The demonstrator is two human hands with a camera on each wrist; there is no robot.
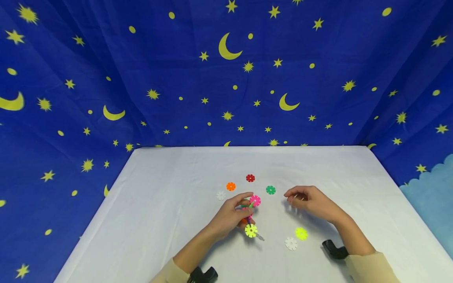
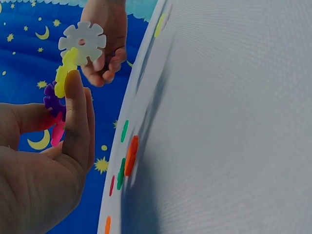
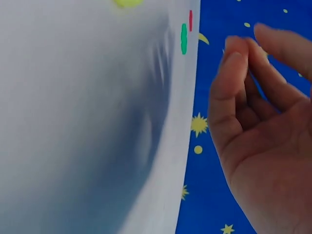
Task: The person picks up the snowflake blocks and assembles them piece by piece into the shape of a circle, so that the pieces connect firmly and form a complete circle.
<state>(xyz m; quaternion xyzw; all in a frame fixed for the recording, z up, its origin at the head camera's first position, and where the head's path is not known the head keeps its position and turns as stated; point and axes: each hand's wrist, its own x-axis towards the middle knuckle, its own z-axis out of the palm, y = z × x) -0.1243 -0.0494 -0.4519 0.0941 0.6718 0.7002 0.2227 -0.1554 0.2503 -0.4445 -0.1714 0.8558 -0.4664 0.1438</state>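
Note:
My left hand [image 1: 231, 216] holds a chain of notched plastic snowflake discs between thumb and fingers, raised over the table. A pink disc [image 1: 255, 201] shows at its far end and a yellow disc [image 1: 251, 230] at the near side. In the left wrist view a white disc [image 2: 83, 41] is joined to the yellow one, with a purple disc [image 2: 53, 101] and pink below it; fingers hide part of the chain. To the right, my right hand [image 1: 315, 202] hovers over the table with loosely bent fingers and nothing in them.
Loose discs lie on the white table [image 1: 170, 220]: red [image 1: 250, 178], orange [image 1: 231, 186], green [image 1: 270, 190] and white [image 1: 221, 195] farther back, yellow [image 1: 301, 234] and white [image 1: 291, 243] in front. A blue star-patterned curtain [image 1: 191, 70] stands behind and at both sides.

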